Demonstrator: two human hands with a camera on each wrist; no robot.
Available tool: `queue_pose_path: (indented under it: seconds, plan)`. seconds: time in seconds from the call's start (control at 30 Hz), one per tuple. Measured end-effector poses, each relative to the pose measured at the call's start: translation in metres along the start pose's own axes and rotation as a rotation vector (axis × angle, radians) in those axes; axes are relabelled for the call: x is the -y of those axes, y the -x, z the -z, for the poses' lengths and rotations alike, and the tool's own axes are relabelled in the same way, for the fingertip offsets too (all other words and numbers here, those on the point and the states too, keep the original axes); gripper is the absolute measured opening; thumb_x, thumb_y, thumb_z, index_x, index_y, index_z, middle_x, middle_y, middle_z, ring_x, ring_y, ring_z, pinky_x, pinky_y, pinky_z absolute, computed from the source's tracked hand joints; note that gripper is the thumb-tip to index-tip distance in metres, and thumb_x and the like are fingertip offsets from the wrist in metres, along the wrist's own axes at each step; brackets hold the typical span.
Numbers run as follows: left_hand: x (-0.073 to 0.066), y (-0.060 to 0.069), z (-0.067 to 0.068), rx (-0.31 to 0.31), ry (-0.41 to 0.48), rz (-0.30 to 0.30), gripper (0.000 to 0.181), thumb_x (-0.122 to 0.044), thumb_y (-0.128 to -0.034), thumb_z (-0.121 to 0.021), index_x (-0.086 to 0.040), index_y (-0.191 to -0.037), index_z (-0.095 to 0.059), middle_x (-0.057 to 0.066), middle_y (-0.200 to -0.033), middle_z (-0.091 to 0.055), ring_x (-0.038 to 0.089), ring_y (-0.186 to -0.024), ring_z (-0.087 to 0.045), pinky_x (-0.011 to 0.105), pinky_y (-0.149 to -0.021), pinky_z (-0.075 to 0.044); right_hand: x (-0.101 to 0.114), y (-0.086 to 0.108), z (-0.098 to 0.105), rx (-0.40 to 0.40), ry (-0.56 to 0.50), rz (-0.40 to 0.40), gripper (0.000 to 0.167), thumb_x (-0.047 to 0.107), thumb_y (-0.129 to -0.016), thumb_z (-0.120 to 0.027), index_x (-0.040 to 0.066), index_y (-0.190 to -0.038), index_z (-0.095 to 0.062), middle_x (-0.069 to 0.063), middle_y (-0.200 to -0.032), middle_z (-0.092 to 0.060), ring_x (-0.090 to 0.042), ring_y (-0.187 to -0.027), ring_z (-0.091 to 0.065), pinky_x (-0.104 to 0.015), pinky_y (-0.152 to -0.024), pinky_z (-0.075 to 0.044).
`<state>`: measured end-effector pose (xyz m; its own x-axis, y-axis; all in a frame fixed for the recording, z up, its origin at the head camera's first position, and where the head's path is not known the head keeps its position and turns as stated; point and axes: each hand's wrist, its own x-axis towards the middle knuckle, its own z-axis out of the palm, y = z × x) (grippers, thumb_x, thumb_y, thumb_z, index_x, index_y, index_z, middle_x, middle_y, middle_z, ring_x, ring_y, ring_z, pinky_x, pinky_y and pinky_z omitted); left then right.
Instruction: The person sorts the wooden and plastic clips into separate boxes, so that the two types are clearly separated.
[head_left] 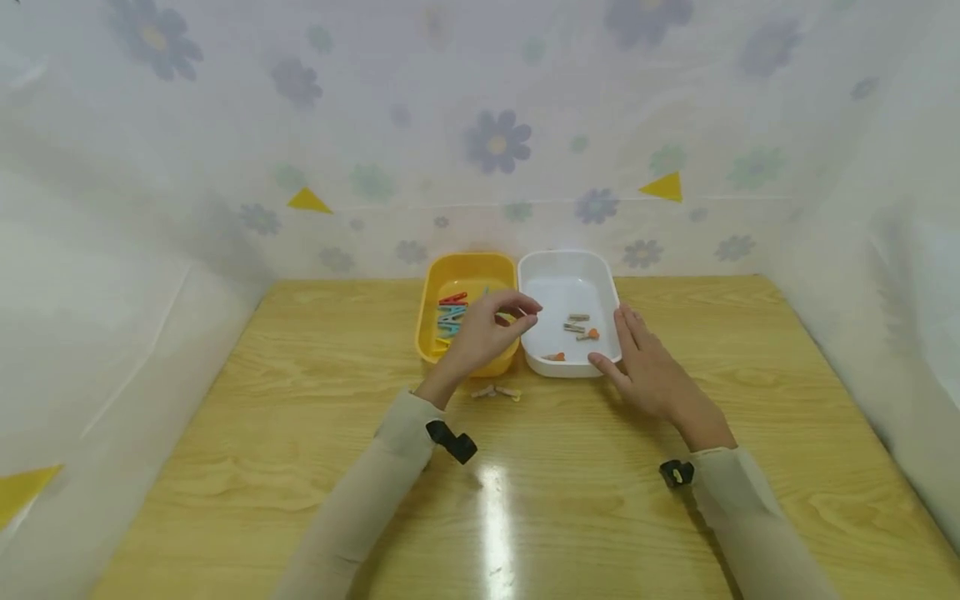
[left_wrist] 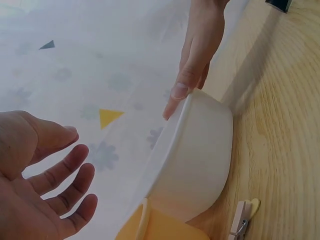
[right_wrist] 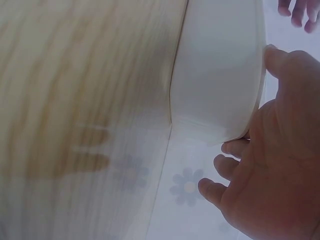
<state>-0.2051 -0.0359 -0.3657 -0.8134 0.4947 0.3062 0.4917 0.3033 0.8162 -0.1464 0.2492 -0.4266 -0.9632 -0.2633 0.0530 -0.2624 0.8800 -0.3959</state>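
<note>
My left hand [head_left: 491,327] hovers above the yellow bin's right side, its fingers bent loosely towards the thumb. In the left wrist view a gap shows between thumb and fingers, with nothing in it. Red, blue and yellow clothespins [head_left: 452,317] lie in the yellow bin [head_left: 423,329], partly hidden by that hand. My right hand [head_left: 648,371] rests on the near right corner of the white bin [head_left: 570,369], fingers along its side and thumb at the front rim. Several small wooden clothespins [head_left: 574,327] lie inside, some with orange hearts.
In front of the yellow bin, wooden clothespin pieces [head_left: 495,392] with a yellow heart lie on the wooden table [head_left: 315,467]. Both bins stand side by side close to the flower-patterned back curtain [head_left: 375,225]. White sheets hang at both sides.
</note>
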Motion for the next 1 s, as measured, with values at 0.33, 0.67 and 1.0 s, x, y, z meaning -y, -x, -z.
queue_pose_path:
  seconds: [0.33, 0.67, 1.0]
  plan:
    - [-0.007, 0.035, 0.018, -0.013, -0.001, -0.044, 0.014, -0.013, -0.0998, -0.069, -0.008, -0.111, -0.075, 0.002, -0.108, -0.074, 0.015, -0.094, -0.066, 0.038, -0.083, -0.057, 0.0, 0.002, 0.0, 0.001, -0.003, 0.004, 0.093, 0.059, -0.107, -0.038, -0.003, -0.161, 0.006, -0.024, -0.169, 0.005, -0.041, -0.156, 0.005, -0.063, -0.121, -0.013]
    - [-0.005, 0.074, 0.031, -0.017, 0.027, -0.003, 0.015, -0.013, -0.0997, -0.07, -0.009, -0.113, -0.075, 0.008, -0.111, -0.073, 0.016, -0.099, -0.066, 0.045, -0.086, -0.055, 0.005, 0.007, 0.004, 0.007, 0.06, -0.01, 0.093, 0.06, -0.107, -0.034, -0.004, -0.161, 0.006, -0.024, -0.169, 0.005, -0.041, -0.156, 0.005, -0.067, -0.119, -0.012]
    - [-0.002, 0.111, 0.046, -0.019, -0.033, 0.023, 0.013, -0.01, -0.0979, -0.072, -0.009, -0.111, -0.076, 0.009, -0.108, -0.074, 0.019, -0.099, -0.067, 0.049, -0.087, -0.056, 0.004, 0.01, 0.005, 0.01, 0.041, -0.011, 0.093, 0.06, -0.107, -0.035, -0.004, -0.161, 0.005, -0.025, -0.169, 0.005, -0.042, -0.155, 0.004, -0.068, -0.118, -0.013]
